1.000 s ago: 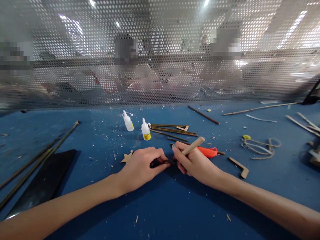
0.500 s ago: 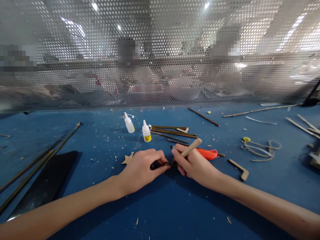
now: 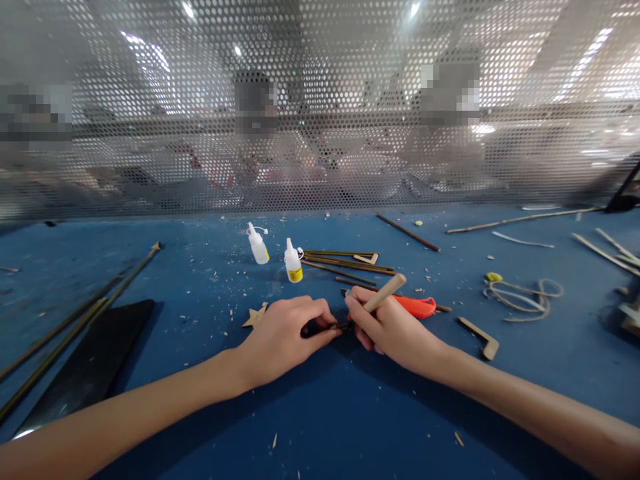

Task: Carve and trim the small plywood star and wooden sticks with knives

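My left hand [image 3: 287, 337] is closed in a pinch on a thin dark stick [image 3: 341, 327], most of it hidden by the fingers. My right hand [image 3: 387, 327] grips a slim tool with a pale wooden handle [image 3: 385, 292] like a pen. Its working end is down by the stick and hidden, so its kind cannot be made out. Just behind the right hand lies an orange-red utility knife [image 3: 419, 307], partly covered. A star-shaped wooden piece [image 3: 255, 315] rests on the table behind my left hand.
Two white glue bottles [image 3: 294, 263] stand beyond my hands, near several dark sticks [image 3: 350, 262]. An L-shaped wooden piece [image 3: 483, 340] and tangled string [image 3: 537, 297] lie right. On the left are long sticks [image 3: 100, 313] and a flat black object [image 3: 95, 373]. A perforated screen [image 3: 320, 160] borders the blue table.
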`<state>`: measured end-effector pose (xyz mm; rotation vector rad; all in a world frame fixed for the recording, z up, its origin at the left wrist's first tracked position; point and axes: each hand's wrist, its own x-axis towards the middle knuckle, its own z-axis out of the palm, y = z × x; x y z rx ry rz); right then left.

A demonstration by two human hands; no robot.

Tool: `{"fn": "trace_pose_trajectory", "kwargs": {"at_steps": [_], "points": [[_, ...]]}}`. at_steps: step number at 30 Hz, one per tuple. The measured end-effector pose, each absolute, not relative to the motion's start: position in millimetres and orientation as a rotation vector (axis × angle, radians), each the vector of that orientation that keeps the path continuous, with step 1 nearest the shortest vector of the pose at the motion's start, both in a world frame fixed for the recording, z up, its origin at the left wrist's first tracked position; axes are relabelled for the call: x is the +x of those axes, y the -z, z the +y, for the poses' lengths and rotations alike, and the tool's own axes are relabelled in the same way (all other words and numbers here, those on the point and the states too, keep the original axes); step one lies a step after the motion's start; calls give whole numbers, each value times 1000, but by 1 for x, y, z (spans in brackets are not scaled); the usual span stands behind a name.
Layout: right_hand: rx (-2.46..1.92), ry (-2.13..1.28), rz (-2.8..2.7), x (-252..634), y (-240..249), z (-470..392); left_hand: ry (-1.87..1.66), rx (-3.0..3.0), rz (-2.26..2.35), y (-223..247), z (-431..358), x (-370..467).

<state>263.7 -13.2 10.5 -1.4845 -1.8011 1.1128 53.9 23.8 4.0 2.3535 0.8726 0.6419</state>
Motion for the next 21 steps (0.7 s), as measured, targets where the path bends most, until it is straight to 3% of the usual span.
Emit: {"fn": "trace_pose_trajectory", "kwargs": {"at_steps": [21], "points": [[-1458, -1019, -1831, 263, -8, -14, -645, 2337, 888, -2, 24, 54]]}}
